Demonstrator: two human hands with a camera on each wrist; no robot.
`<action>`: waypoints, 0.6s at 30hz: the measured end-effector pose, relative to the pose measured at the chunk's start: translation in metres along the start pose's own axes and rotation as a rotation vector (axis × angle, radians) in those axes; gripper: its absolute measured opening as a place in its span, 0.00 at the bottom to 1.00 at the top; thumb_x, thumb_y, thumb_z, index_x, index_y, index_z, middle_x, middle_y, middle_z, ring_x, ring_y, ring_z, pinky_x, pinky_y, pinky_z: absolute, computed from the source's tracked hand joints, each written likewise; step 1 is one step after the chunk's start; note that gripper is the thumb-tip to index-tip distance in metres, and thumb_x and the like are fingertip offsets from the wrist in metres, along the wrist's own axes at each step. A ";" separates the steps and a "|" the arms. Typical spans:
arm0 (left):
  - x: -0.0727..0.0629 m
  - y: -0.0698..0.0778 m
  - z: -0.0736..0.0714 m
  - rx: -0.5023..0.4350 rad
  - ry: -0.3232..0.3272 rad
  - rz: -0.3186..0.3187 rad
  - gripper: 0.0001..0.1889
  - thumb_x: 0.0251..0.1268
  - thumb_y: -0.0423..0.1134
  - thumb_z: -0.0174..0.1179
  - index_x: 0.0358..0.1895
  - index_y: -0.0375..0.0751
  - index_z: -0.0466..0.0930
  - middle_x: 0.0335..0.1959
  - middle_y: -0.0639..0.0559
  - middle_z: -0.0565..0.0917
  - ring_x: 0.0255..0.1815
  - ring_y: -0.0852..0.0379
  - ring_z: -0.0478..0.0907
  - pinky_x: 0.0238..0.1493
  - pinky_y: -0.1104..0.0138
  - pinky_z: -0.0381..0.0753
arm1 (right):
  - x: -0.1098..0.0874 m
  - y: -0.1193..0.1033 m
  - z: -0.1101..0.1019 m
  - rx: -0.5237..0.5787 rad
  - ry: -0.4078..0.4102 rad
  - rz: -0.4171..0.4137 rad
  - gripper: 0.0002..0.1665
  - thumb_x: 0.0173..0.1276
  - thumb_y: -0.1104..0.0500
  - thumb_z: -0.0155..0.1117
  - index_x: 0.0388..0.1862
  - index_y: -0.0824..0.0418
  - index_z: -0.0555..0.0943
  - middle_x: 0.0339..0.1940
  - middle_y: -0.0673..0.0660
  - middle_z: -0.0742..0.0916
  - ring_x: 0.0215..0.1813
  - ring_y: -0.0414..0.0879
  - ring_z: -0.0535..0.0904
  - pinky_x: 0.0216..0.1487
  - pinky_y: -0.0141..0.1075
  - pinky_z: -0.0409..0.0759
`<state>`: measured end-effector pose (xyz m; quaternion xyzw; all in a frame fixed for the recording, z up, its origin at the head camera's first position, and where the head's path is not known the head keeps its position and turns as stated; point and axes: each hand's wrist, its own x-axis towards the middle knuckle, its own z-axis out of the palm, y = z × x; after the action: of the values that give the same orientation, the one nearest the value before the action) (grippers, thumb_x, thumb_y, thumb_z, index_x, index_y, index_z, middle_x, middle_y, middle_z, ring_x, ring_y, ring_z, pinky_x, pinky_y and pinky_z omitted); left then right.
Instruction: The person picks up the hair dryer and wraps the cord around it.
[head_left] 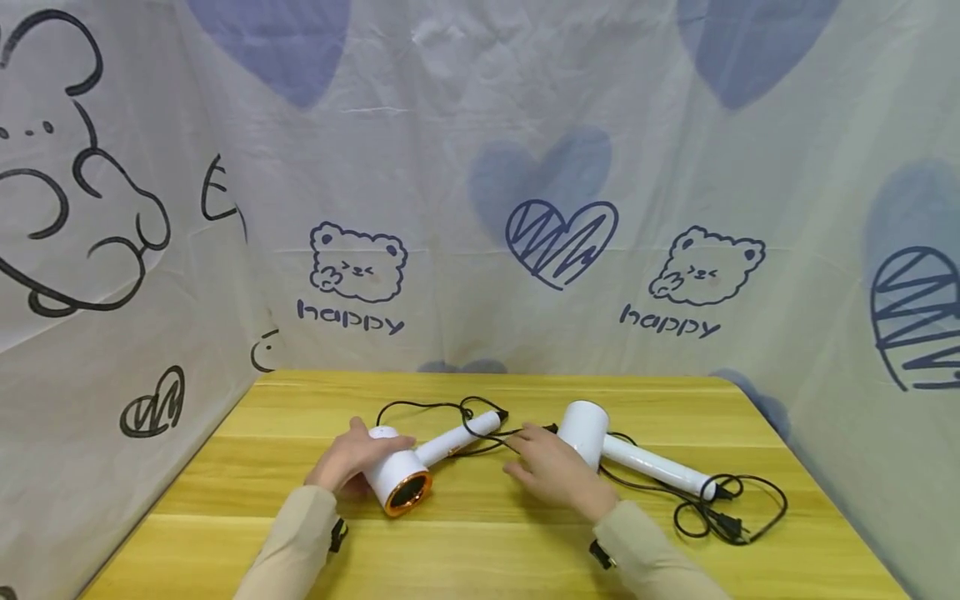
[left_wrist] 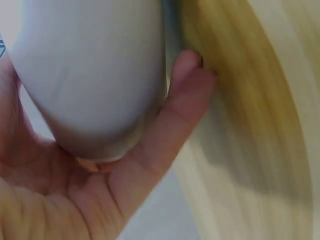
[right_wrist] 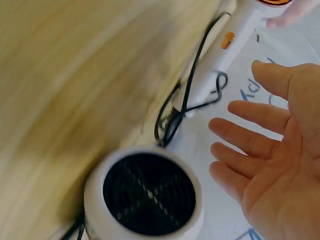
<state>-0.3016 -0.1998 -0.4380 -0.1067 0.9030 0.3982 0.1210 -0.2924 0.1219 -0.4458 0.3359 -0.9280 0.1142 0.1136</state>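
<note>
A white hair dryer (head_left: 392, 473) with an orange ring at its front lies at the left, its handle (head_left: 461, 436) pointing right and back. My left hand (head_left: 347, 460) grips its barrel; in the left wrist view the fingers curve around the white barrel (left_wrist: 90, 65). A second white hair dryer (head_left: 583, 427) lies at the right, handle slanting to the front right. My right hand (head_left: 553, 468) is between the two dryers, just left of the second barrel. In the right wrist view its fingers (right_wrist: 245, 145) are spread and hold nothing, beside a dark round grille (right_wrist: 150, 195).
Black cord (head_left: 420, 406) loops behind and around the left dryer's handle. Another cord with a plug (head_left: 731, 527) coils at the front right. The wooden table (head_left: 480, 558) is walled by patterned cloth (head_left: 465, 167) at the back and both sides.
</note>
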 end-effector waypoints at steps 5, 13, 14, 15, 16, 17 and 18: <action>-0.003 0.005 0.002 -0.033 0.108 0.086 0.51 0.46 0.62 0.71 0.62 0.32 0.52 0.41 0.33 0.78 0.34 0.46 0.80 0.31 0.60 0.83 | 0.005 -0.009 0.013 -0.020 -0.111 0.039 0.30 0.70 0.51 0.62 0.66 0.66 0.73 0.59 0.64 0.82 0.60 0.56 0.79 0.61 0.49 0.79; 0.001 0.009 0.001 -0.101 0.314 0.150 0.56 0.43 0.52 0.75 0.68 0.28 0.49 0.48 0.29 0.75 0.42 0.38 0.80 0.32 0.57 0.87 | 0.016 -0.009 0.022 0.148 0.035 0.111 0.06 0.73 0.61 0.58 0.40 0.61 0.80 0.26 0.50 0.82 0.28 0.41 0.77 0.28 0.35 0.76; 0.001 0.009 -0.001 -0.124 0.332 0.149 0.56 0.43 0.52 0.75 0.69 0.28 0.49 0.49 0.28 0.75 0.43 0.37 0.80 0.33 0.56 0.87 | 0.017 -0.008 0.019 0.200 0.061 0.154 0.07 0.74 0.60 0.55 0.38 0.60 0.80 0.25 0.49 0.81 0.26 0.40 0.74 0.27 0.34 0.74; 0.001 0.008 -0.003 -0.143 0.350 0.147 0.55 0.43 0.52 0.75 0.69 0.27 0.51 0.50 0.28 0.75 0.45 0.36 0.80 0.34 0.56 0.87 | 0.018 -0.006 0.017 0.266 0.084 0.208 0.09 0.76 0.59 0.52 0.40 0.60 0.79 0.25 0.49 0.80 0.25 0.40 0.73 0.25 0.33 0.73; 0.001 0.008 -0.005 -0.165 0.362 0.142 0.53 0.44 0.52 0.74 0.68 0.27 0.54 0.50 0.28 0.76 0.45 0.36 0.80 0.35 0.56 0.87 | 0.019 -0.004 0.013 0.336 0.106 0.263 0.11 0.78 0.58 0.49 0.42 0.59 0.79 0.24 0.49 0.80 0.24 0.39 0.72 0.24 0.32 0.72; 0.000 0.007 -0.008 -0.190 0.373 0.137 0.51 0.44 0.52 0.74 0.67 0.27 0.58 0.51 0.29 0.76 0.46 0.36 0.80 0.35 0.56 0.87 | 0.020 -0.002 0.010 0.405 0.134 0.317 0.12 0.79 0.57 0.47 0.45 0.59 0.79 0.24 0.51 0.80 0.23 0.39 0.72 0.23 0.32 0.71; 0.000 0.006 -0.011 -0.211 0.384 0.135 0.49 0.45 0.53 0.74 0.66 0.28 0.60 0.51 0.30 0.77 0.46 0.37 0.80 0.36 0.57 0.86 | 0.021 0.001 0.006 0.475 0.164 0.368 0.13 0.80 0.57 0.46 0.47 0.60 0.78 0.24 0.53 0.81 0.23 0.39 0.74 0.22 0.32 0.72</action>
<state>-0.3044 -0.2042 -0.4263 -0.1322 0.8678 0.4700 -0.0919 -0.3098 0.1085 -0.4453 0.1689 -0.9083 0.3734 0.0836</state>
